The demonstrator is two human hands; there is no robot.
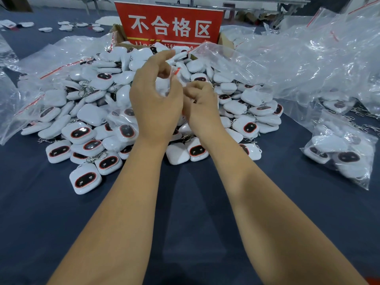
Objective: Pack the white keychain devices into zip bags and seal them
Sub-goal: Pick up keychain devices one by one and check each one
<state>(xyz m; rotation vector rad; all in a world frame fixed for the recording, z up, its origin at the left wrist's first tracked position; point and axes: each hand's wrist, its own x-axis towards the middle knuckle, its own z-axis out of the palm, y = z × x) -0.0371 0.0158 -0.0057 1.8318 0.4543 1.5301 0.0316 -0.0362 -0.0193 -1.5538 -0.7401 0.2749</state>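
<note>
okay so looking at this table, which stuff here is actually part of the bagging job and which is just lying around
Part of the job:
- left hand and right hand, both pinching a small zip bag
- pile of white keychain devices
- heap of empty zip bags
- filled bag on the right

Just lying about:
- red sign
- cardboard box behind the pile
- scattered white pieces far back on the table

A heap of white square keychain devices (98,120) lies mid-table on the dark blue tablecloth (185,202), with a red sign board (170,23) behind it. Clear plastic zip bags (308,64) pile to its right, and a filled clear bag (341,151) lies near right.
</note>
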